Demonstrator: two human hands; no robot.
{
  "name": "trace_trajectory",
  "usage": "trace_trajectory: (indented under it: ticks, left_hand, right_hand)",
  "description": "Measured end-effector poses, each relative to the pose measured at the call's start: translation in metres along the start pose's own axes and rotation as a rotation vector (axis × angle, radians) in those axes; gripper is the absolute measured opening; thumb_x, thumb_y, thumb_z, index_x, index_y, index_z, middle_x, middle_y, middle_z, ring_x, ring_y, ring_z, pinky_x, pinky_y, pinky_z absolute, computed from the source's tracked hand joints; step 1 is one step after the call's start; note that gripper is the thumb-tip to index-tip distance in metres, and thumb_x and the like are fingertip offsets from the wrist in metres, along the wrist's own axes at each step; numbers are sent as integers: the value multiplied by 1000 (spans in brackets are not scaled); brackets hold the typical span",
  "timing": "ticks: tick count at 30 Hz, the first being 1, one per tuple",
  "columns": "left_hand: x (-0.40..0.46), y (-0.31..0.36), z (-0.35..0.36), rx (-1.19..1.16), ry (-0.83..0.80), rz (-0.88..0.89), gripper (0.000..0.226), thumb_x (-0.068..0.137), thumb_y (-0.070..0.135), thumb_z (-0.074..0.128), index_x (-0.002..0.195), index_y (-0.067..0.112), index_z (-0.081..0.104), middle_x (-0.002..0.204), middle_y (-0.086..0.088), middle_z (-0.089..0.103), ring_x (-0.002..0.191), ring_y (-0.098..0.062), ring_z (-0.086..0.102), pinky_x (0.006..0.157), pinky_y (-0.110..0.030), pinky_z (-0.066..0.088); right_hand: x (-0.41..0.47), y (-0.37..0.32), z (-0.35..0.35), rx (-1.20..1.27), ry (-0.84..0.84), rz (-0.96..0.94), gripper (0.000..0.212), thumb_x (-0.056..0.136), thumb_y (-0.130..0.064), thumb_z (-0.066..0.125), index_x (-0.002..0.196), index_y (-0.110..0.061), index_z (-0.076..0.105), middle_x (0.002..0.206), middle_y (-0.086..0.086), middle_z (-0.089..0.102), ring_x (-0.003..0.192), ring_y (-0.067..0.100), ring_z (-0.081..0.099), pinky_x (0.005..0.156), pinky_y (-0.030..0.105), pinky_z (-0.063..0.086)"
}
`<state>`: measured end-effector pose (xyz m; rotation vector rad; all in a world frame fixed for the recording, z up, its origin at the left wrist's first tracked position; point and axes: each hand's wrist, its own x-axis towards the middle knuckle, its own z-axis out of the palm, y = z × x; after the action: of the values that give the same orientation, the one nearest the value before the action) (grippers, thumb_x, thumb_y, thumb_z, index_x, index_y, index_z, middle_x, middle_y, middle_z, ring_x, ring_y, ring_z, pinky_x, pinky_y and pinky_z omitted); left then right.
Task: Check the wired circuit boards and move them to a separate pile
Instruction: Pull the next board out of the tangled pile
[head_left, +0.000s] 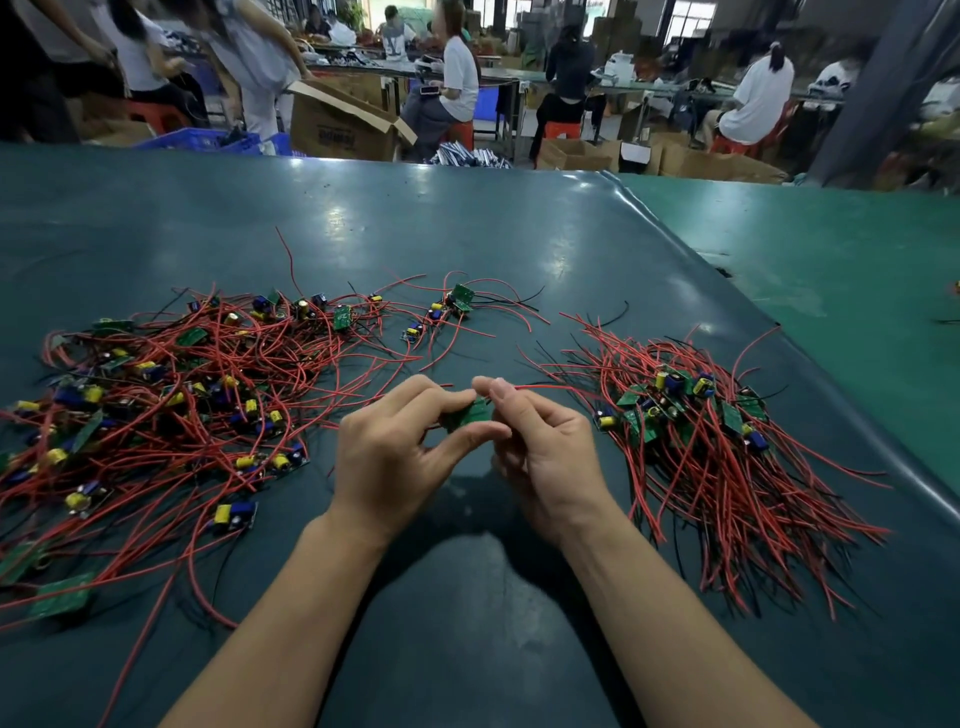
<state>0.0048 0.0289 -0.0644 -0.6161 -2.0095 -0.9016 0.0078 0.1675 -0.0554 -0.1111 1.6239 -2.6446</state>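
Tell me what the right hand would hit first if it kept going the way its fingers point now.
The right hand points up-left toward the left hand. It would likely meet the circuit board both pinch, then the left hand's fingertips. Depth is unclear.

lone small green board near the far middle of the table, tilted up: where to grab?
Pinch the small green circuit board by its two long bare edges, coming from above. It lies tilted and apart from the tangled left pile, with red wires trailing right, so keep off that end.

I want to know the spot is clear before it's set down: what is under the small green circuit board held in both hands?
Under the small green circuit board, between the left hand and right hand, lies bare dark green table mat with their shadow. The hands cover whatever lies directly beneath them.
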Motion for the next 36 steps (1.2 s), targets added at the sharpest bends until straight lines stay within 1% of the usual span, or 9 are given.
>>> trace_trajectory:
  ticks: [2, 7, 17, 21, 23, 26, 29, 34, 36]
  left_hand:
    - [-1, 0, 0, 35, -16, 17, 33, 77, 39, 80, 86, 8, 75, 75, -1, 67, 62, -16, 62, 55, -34, 53]
    - [-2, -1, -3, 63, -30, 63, 33, 75, 40, 83, 80, 8, 75, 75, 1, 70, 60, -13, 64, 52, -32, 53]
    - [-7, -5, -9, 41, -16, 92, 33, 76, 37, 85, 78, 6, 76, 71, -1, 70, 58, -15, 63, 51, -32, 53]
    - [-8, -13, -14, 151, 72, -11, 33, 76, 37, 83, 74, 5, 74, 69, -3, 69, 55, -17, 61, 50, -34, 52]
    - [-7, -14, -14, 170, 124, -43, 33, 76, 36, 82, 80, 4, 75, 73, -4, 70, 60, -19, 63, 54, -36, 53]
    - [-5, -11, -9, 167, 170, -65, 34, 77, 31, 82, 95, 3, 74, 83, -5, 71, 70, -20, 65, 64, -36, 55]
    - [-6, -9, -7, 111, 76, -17, 29, 85, 26, 75, 104, 5, 72, 91, -4, 69, 75, -12, 61, 65, -34, 54]
    - [-3, -13, -15, 16, -83, 89, 30, 91, 27, 67, 112, 5, 71, 96, -3, 67, 79, -16, 64, 65, -37, 55]
    - [-2, -14, -17, 33, -102, 75, 36, 89, 30, 68, 117, 7, 69, 94, -1, 69, 75, -13, 62, 67, -35, 55]
  right_hand:
    - [3, 0, -2, -50, 107, -34, 20, 91, -17, 64, 79, -12, 78, 46, -6, 34, 35, 6, 24, 36, 13, 20]
    - [13, -10, -18, -43, 370, -148, 22, 94, -12, 63, 76, -11, 75, 44, -5, 32, 33, 5, 23, 36, 14, 22]
    - [22, -14, -36, -73, 640, -336, 23, 94, -15, 64, 75, -14, 76, 46, -8, 45, 35, 6, 33, 37, 17, 27]
    - [26, -23, -49, -224, 795, -416, 20, 95, -18, 63, 82, -11, 76, 55, 2, 49, 53, 20, 40, 51, 35, 36]
    - [21, -23, -44, -286, 647, -404, 24, 96, -23, 62, 76, -16, 74, 54, 3, 47, 48, 20, 40, 46, 32, 36]
    - [6, -15, -21, -321, 169, -92, 40, 93, -46, 58, 70, -17, 75, 49, -5, 50, 34, 9, 39, 34, 15, 28]
    - [-4, -6, -6, -343, -187, 96, 35, 83, -50, 59, 69, -21, 73, 54, -4, 57, 35, 9, 44, 33, 16, 33]
    - [-6, -9, -9, -267, -283, 74, 24, 89, -32, 62, 83, -10, 69, 63, 3, 60, 39, 11, 47, 33, 19, 39]
    - [-6, -6, -9, -345, -197, -36, 24, 96, -22, 59, 80, -6, 68, 57, 3, 59, 36, 11, 47, 33, 18, 38]
